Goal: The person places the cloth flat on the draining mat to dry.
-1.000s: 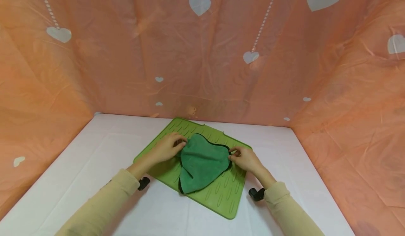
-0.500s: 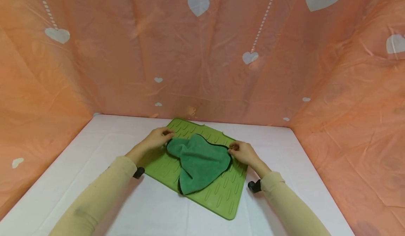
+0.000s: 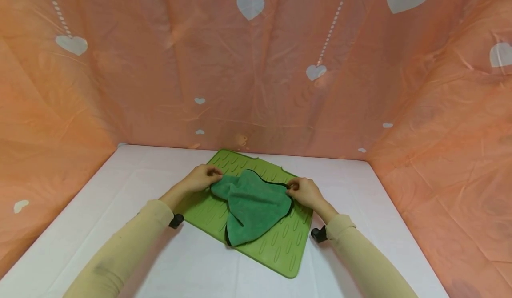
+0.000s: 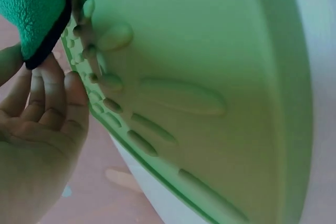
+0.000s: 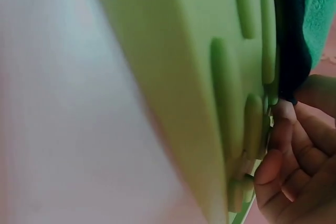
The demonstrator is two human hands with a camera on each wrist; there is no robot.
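A green cloth [image 3: 258, 209] with a dark edging lies partly bunched over a lime green ridged mat [image 3: 286, 253]. My left hand [image 3: 198, 179] pinches the cloth's far left corner between thumb and fingers; the left wrist view shows the dark-edged tip of the cloth [image 4: 37, 17] between them. At the far right corner, my right hand [image 3: 307, 192] pinches the edging, and in the right wrist view the thumb and fingertip [image 5: 283, 109] meet at that dark border. One corner of the cloth points toward the front edge of the mat.
The mat lies at an angle on a white-covered table [image 3: 168, 262]. Orange curtains [image 3: 280, 111] with pale hearts stand behind and at both sides. A black wrist mount [image 3: 176, 220] sits at the left cuff, and another black mount [image 3: 318, 234] at the right.
My left hand has drawn the far left corner outward to the left, opening out a folded flap, then eased slightly back. My right hand keeps to the right corner, moving slightly up and left.
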